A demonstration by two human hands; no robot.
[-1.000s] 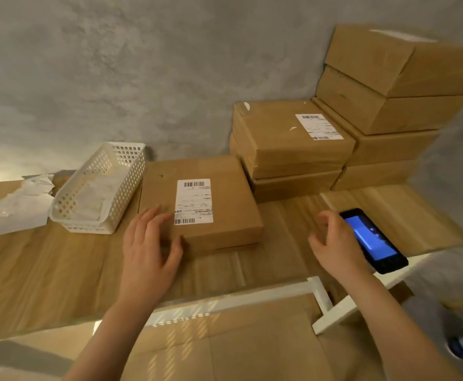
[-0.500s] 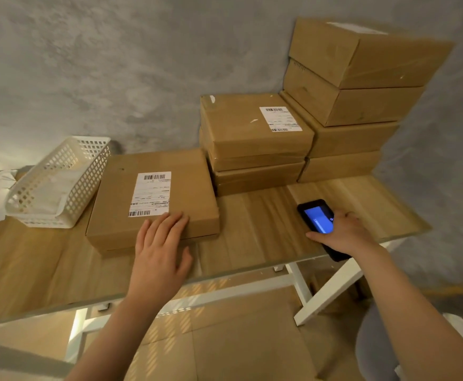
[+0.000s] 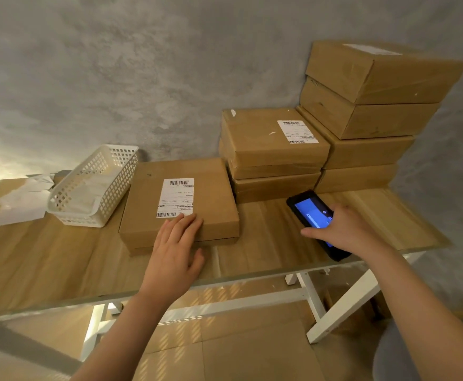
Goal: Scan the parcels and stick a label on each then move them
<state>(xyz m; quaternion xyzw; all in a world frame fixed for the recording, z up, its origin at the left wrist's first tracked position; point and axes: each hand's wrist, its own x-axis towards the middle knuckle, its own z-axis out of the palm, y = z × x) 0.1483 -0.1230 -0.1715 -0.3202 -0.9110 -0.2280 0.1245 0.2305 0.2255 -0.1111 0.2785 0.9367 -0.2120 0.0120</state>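
The right hand [image 3: 343, 229] has drawn the scanner [image 3: 314, 215] nearer the parcel [image 3: 179, 204] since a second ago. On the surface [image 3: 46, 257], the parcel lies beside the basket [image 3: 93, 185] — left hand [image 3: 174, 251] flat on its near edge, fingers [image 3: 182, 224] released — right fingers grasping the scanner.

Wooden table [image 3: 46, 259], flat labelled parcel [image 3: 214, 213], white basket [image 3: 95, 185], loose papers [image 3: 21, 204], stacked boxes [image 3: 356, 177] at back.

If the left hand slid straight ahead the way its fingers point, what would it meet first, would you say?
The left hand already rests on the flat parcel, fingers pointing away and slightly right. Sliding on, they would first cross the bottom right corner of its white label, which they nearly touch.
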